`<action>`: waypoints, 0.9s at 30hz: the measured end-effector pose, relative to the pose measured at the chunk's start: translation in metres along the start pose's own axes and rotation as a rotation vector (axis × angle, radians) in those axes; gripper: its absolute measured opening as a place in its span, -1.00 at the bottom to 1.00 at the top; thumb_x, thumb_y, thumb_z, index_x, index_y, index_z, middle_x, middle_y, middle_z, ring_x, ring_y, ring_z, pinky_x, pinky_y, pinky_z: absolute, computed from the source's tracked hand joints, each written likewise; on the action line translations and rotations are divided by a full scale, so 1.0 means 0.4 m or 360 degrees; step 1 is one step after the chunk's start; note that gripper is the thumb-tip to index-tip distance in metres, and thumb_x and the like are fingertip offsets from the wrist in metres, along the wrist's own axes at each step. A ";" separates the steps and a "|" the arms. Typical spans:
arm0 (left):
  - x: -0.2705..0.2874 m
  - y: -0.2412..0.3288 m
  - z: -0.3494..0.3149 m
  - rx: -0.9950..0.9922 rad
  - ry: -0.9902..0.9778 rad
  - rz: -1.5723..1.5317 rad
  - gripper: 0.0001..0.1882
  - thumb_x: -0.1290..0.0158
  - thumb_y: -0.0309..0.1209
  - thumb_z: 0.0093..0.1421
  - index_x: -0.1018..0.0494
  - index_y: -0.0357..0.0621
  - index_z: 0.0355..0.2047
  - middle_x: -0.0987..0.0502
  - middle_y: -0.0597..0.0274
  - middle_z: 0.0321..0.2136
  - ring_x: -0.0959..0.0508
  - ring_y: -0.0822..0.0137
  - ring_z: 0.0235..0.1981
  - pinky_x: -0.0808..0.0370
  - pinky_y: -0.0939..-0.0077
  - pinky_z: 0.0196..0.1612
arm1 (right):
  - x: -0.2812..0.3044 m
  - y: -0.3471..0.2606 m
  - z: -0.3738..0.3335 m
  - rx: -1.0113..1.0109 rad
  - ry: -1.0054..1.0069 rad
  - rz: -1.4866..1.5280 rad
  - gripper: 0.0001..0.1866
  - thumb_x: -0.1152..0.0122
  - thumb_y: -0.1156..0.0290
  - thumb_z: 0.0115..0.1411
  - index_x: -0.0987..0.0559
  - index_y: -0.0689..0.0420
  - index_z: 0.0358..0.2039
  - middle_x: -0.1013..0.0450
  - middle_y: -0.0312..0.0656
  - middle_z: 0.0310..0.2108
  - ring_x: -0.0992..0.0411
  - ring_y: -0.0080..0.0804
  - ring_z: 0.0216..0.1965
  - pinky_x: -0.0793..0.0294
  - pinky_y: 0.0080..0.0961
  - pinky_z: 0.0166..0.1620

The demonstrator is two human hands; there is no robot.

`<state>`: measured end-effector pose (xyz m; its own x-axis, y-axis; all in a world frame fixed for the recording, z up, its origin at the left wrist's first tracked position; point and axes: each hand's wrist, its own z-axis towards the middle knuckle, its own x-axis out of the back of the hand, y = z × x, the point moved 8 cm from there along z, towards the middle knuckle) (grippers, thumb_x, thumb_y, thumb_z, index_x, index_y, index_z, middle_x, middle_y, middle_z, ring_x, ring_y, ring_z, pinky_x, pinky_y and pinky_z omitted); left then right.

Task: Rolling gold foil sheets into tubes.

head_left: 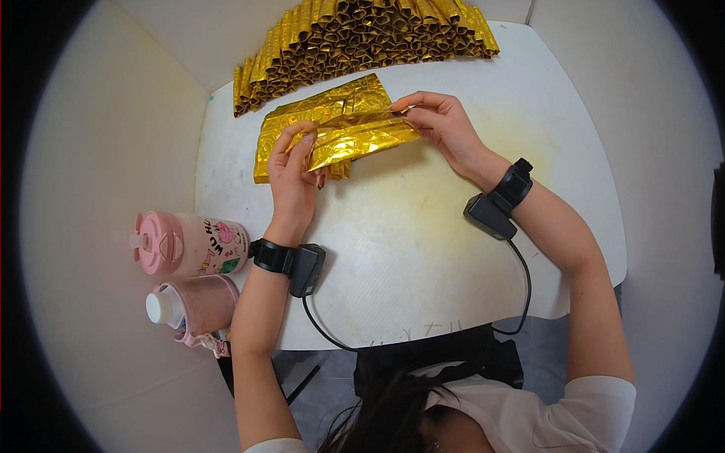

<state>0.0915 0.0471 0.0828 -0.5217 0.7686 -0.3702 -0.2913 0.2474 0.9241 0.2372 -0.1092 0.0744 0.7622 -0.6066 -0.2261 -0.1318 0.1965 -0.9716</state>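
Observation:
A shiny gold foil sheet (365,142) is stretched between my two hands, above the white table. My left hand (291,166) pinches its left end between thumb and fingers. At the opposite end my right hand (444,124) grips the upper corner, thumb below and forefinger on top. The sheet looks folded along its upper edge. Behind and partly under it lies a stack of gold foil sheets (291,115) with an embossed pattern, its near side hidden by the held sheet and my left hand.
A large heap of rolled gold foil tubes (355,45) lines the table's far edge. At the left stand a pink-lidded cup (192,243) and a pink holder (211,302) containing a white-capped bottle (160,308). Black wrist devices (306,269) trail cables over the white table (423,279). Pale walls rise on both sides.

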 end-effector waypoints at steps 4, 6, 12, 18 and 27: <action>-0.005 -0.007 -0.003 0.0129 -0.0048 0.0082 -0.71 0.07 -0.41 0.27 -0.41 -0.16 -0.01 -0.34 0.48 -0.55 -0.21 0.68 -0.70 -0.14 0.75 -0.67 | -0.001 -0.001 0.002 -0.0017 -0.0054 0.0121 -0.80 -0.04 0.54 0.17 -0.59 0.21 -0.22 -0.52 -0.19 -0.22 -0.49 -0.54 -0.25 -0.50 -0.57 -0.12; -0.011 -0.012 -0.002 0.0160 -0.0144 0.0045 -0.67 0.07 -0.40 0.27 -0.39 -0.19 0.03 -0.32 0.49 -0.58 -0.19 0.69 -0.71 -0.14 0.75 -0.67 | -0.002 -0.005 0.002 -0.0009 -0.0086 0.0129 -0.79 -0.03 0.54 0.18 -0.59 0.22 -0.22 -0.52 -0.19 -0.21 -0.49 -0.53 -0.25 -0.49 -0.57 -0.11; 0.017 -0.039 0.000 0.0212 -0.0154 -0.0123 -0.72 0.08 -0.45 0.24 -0.42 -0.19 -0.05 -0.24 0.53 -0.65 -0.10 0.69 -0.74 -0.09 0.79 -0.65 | -0.002 0.002 -0.002 -0.0112 -0.0106 0.0248 -0.79 -0.01 0.54 0.18 -0.57 0.25 -0.22 -0.52 -0.19 -0.21 -0.50 -0.50 -0.23 -0.49 -0.52 -0.07; 0.016 -0.054 -0.003 0.0306 -0.0273 -0.0484 -0.93 0.11 -0.46 0.25 -0.34 -0.08 -0.26 -0.14 0.52 -0.67 -0.06 0.68 -0.74 -0.07 0.81 -0.64 | 0.004 0.007 -0.004 -0.0124 -0.0068 0.0311 -0.81 -0.01 0.56 0.15 -0.57 0.26 -0.26 -0.52 -0.15 -0.23 -0.50 -0.49 -0.24 -0.49 -0.54 -0.09; 0.000 -0.042 -0.001 0.0189 -0.0412 -0.0256 -0.92 0.17 -0.44 0.28 -0.28 -0.05 -0.38 -0.23 0.46 -0.61 -0.16 0.62 -0.73 -0.17 0.74 -0.64 | 0.010 0.005 0.004 -0.0055 -0.0082 0.0247 -0.84 -0.01 0.56 0.13 -0.56 0.25 -0.32 -0.50 -0.21 -0.30 -0.49 -0.50 -0.26 -0.50 -0.57 -0.13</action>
<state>0.0961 0.0426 0.0672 -0.2507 0.8348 -0.4903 -0.2498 0.4335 0.8658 0.2412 -0.1101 0.0718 0.7623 -0.5306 -0.3707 -0.2716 0.2576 -0.9273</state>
